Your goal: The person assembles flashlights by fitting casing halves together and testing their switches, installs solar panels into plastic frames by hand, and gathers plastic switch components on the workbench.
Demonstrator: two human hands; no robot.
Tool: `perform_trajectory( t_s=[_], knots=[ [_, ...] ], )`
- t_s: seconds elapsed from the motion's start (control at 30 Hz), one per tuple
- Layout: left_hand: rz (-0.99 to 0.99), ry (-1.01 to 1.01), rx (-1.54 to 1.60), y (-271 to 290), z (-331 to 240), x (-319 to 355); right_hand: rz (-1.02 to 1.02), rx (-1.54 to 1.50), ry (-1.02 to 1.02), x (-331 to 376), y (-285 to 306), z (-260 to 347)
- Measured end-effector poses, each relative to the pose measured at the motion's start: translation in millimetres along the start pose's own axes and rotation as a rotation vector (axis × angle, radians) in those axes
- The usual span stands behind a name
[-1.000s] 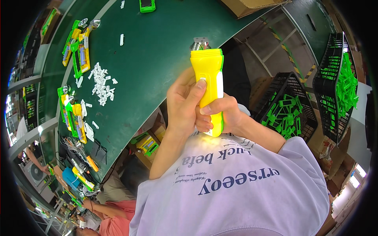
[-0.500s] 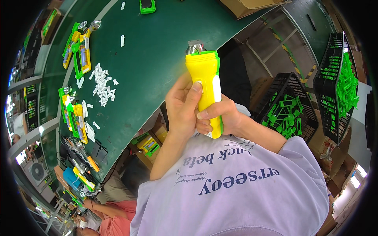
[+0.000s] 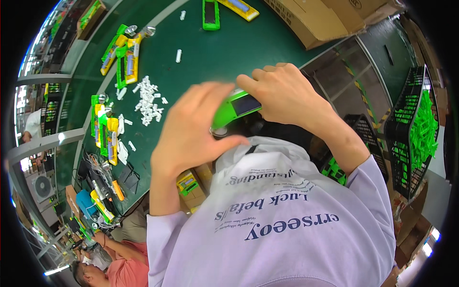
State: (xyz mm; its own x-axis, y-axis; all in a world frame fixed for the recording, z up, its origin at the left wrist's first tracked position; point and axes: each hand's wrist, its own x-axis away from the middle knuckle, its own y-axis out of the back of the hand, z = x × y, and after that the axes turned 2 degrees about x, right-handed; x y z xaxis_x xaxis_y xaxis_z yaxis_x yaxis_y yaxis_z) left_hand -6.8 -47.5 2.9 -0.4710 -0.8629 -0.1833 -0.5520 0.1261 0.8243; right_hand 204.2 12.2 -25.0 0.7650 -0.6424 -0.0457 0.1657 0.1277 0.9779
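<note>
A green-sided flashlight [image 3: 224, 113] with a dark rectangular panel lies sideways between my hands, above my lap. My right hand [image 3: 282, 93] is closed round its far right end, knuckles up. At the other end, my left hand [image 3: 189, 124] arches over the flashlight, its thumb stretched out below and apart from the body; its upper fingers are smeared by motion. A bit of shiny reflector [image 3: 219, 132] shows beside the left palm. Both hands hide most of the flashlight's yellow body.
On the green table [image 3: 167, 28] lie a heap of small white parts [image 3: 149, 103] and several opened yellow-green flashlights [image 3: 126, 60]. A cardboard box [image 3: 320, 21] stands far right. Black crates [image 3: 406, 129] of green parts are on the right. A co-worker in a pink shirt [image 3: 129, 268] sits lower left.
The flashlight has turned from upright to sideways, bringing its green panel side into view. My left hand has loosened, and my right hand has moved up to the far end.
</note>
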Motion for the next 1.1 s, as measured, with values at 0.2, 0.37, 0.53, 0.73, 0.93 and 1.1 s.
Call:
perform_trajectory(
  t_s=[0.2, 0.37, 0.53, 0.73, 0.93, 1.1],
  knots=[
    [-0.277, 0.325, 0.161, -16, 50, -6, -0.526, -0.111, 0.107, -24, 12, 3],
    [-0.441, 0.778, 0.584, 19, 106, -15, -0.684, -0.267, -0.223, -22, -49, -20],
    [-0.593, 0.782, 0.215, 91, 217, -49, -0.777, -0.163, -0.325, -25, -111, -37],
    [-0.621, 1.041, 0.14, 201, 359, -50, -0.835, -0.22, -0.301, -32, -115, -40],
    [-0.616, 1.316, 0.145, 235, 465, -17, -0.832, -0.225, -0.289, -35, -115, -46],
    [-0.543, 1.181, 0.279, 238, 462, -8, -0.819, -0.194, -0.285, -36, -112, -44]
  ],
)
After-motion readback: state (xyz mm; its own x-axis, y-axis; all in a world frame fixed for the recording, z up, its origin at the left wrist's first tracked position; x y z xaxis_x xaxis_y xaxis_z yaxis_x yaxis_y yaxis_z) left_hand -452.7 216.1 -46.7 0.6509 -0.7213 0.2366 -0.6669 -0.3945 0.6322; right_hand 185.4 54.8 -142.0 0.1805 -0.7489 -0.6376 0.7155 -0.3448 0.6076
